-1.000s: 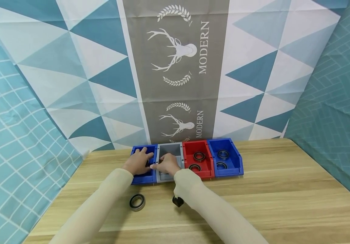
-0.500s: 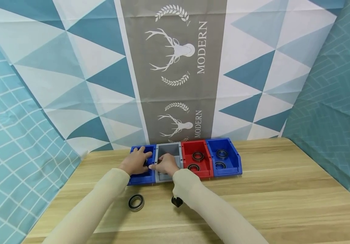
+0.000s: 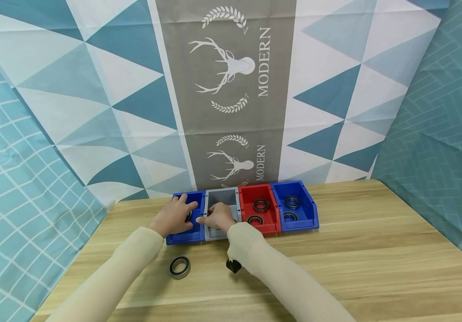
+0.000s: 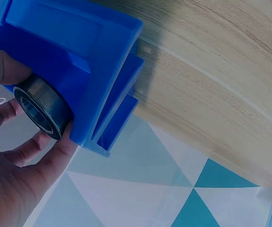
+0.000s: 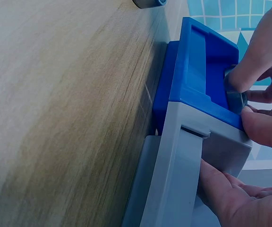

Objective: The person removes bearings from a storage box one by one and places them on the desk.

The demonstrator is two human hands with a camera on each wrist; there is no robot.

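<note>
From my end I see a wood-grain worktop backed by a cloth of blue and white triangles, its grey band printed with sideways deer heads and "MODERN". A teal gridded sheet closes the left side, a darker herringbone sheet the right. Four bins stand joined near the back edge. My left hand pinches a bearing, tilted, at the left blue bin; I can't tell whether they touch. Near it, my right hand grips the gray bin by its wall. The red bin and right blue bin hold two rings each; a loose ring lies flat in front.
</note>
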